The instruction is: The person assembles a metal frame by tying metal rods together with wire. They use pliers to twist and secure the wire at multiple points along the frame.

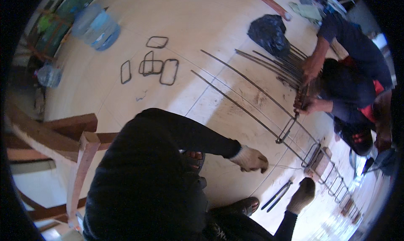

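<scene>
My left hand [251,159], in a pale knit glove, is held over the floor with its fingers curled. Thin wire [286,167] runs from its fingertips toward the long steel rod frame [290,147]. Lower right, my right hand [302,195], in a similar glove with a dark finger end, is closed; whatever is in it is hidden. Between the hands and my sandaled foot lie pincers [277,196] with dark handles. Rectangular rod stirrups [287,129] sit along the frame's rods. Across from me, a co-worker's hands [310,105] hold the frame near one stirrup.
Loose rectangular stirrups [169,71] lie on the tiled floor at upper left. Bricks [320,162] prop the frame. Several loose rods [269,62] and a black plastic bag [268,34] are beside the co-worker. A wooden chair [84,157] stands at my left, water jugs [99,30] behind.
</scene>
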A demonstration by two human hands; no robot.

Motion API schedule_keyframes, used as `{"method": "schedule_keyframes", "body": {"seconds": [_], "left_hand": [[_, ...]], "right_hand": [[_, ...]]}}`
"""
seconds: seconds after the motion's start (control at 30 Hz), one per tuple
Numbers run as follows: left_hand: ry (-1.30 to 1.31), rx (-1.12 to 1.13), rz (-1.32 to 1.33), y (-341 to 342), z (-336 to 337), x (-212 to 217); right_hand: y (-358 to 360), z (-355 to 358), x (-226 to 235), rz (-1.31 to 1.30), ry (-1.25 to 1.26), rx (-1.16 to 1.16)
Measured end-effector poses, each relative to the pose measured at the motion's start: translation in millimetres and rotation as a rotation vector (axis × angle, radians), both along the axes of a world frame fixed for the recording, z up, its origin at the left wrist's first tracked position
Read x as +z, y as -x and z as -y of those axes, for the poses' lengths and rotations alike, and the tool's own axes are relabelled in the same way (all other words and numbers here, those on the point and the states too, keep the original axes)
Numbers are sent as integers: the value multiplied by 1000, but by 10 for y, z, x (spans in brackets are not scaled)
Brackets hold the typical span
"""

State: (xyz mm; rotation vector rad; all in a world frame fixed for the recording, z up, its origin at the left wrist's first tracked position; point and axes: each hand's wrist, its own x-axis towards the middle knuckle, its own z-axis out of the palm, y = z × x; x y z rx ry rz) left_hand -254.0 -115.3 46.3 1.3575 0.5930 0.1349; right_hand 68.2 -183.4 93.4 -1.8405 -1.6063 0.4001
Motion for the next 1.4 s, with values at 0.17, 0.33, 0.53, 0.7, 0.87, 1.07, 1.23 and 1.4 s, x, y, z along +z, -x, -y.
{"method": "schedule_keyframes", "body": {"seconds": [0.17, 0.33, 0.53, 0.7, 0.87, 1.07, 1.23, 1.4], "left_hand": [[-601, 69, -204, 525, 203, 26], [-1040, -189, -267, 1543, 140, -442], [-746, 41, -461, 2509, 754, -423], [-727, 950, -1153, 2922, 505, -528], [-550, 1027, -1490, 3455, -197, -595], [-528, 710, -1614, 3672, -316, -951], [-568, 993, -1350, 3799, -267, -1115], [-738, 1177, -1002, 4131, -511, -1187]], "right_hand": [[-153, 183, -198, -276, 329, 94], [157, 728, -485, 86, 705, 800], [380, 1164, -950, 145, 911, 401], [192, 1325, -1019, 148, 892, 286], [42, 1486, -1311, 80, 820, 273], [581, 1478, -982, 205, 729, 63], [823, 1443, -875, 324, 720, -82], [834, 1513, -1017, 329, 625, -122]]}}
